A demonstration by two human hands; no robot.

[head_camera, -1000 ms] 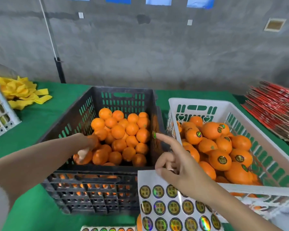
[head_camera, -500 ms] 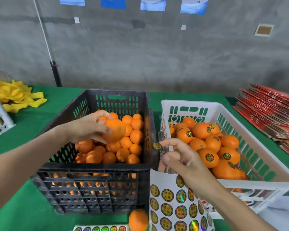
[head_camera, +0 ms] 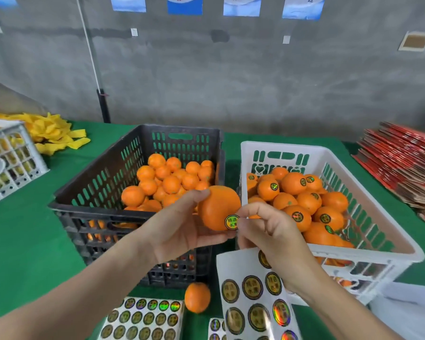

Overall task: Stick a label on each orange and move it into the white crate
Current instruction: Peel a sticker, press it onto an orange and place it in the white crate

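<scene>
The left grip [head_camera: 182,231] is curled round an orange [head_camera: 216,204], thumb on top and fingers beneath, holding it in the air over the gap between the black crate [head_camera: 96,212] and the white crate [head_camera: 280,146], toward the near edge of the tabletop [head_camera: 22,241]. The right grip [head_camera: 272,231] has thumb and forefinger pinched at a round label [head_camera: 232,222] that already lies on the fruit's near side. A sticker sheet [head_camera: 253,303] hangs from under that hand, though I cannot tell which fingers hold it. The white crate's near-left corner lies just right of the orange, so the drop looks like a short carry rightward over the rim. The left grip has the fruit, and the right, though nearer the crate, is busy.
</scene>
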